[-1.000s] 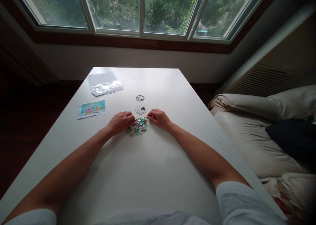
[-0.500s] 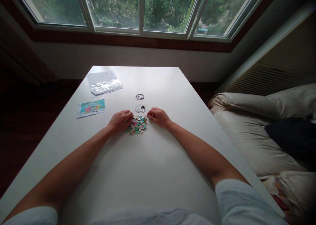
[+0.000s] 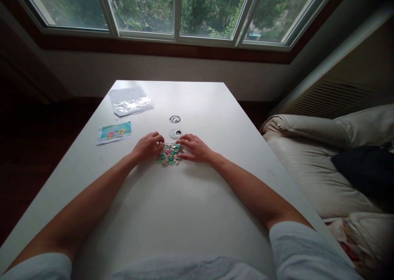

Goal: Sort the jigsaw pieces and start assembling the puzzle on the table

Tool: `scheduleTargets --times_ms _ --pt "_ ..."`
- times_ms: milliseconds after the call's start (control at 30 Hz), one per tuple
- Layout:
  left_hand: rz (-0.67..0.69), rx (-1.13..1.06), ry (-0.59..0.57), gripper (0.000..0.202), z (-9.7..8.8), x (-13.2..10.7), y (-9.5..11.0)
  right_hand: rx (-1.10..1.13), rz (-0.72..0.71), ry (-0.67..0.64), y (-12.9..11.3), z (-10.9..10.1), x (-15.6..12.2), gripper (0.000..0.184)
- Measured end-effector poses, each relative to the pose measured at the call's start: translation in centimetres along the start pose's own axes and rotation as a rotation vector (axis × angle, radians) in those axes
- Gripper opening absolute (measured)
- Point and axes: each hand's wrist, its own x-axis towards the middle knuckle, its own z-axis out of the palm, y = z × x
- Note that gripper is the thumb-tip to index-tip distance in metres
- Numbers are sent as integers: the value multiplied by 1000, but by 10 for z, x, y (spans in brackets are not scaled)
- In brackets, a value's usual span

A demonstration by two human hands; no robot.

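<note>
puzzle pieces (image 3: 169, 154) heaped mid-worktop (image 3: 191, 214) | right hand (image 3: 196, 147) just slid in, fingers now spread flat on the pile's edge | left hand (image 3: 147, 146) curled against other side, gripping nothing | looks like gathering/sorting

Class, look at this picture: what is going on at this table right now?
A person sits at a white table with both hands on a small heap of colourful puzzle pieces. The left hand rests on the heap's left edge and the right hand on its right, fingers spread. The pieces are loose, not joined. Farther left lie a cartoon picture card and a clear plastic bag.
</note>
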Motion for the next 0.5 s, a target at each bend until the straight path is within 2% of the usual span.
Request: scheduleTargets --times_ms 67,167,267,367,500 --pt "71 -54 -41 23 -5 -1 2 -35 -35 -47 -7 -1 0 64" --pt "169 -99 -109 36 -12 -2 10 -61 -60 -65 -11 1 0 70" --pt "234 -80 -170 48 -17 -4 17 -62 -65 -48 -9 4 1 57" --pt "258 -29 -180 57 -18 -7 21 -68 -69 -35 -4 7 2 40" --pt "259 17 -175 49 -16 -9 24 -98 -85 -32 -1 9 2 28"
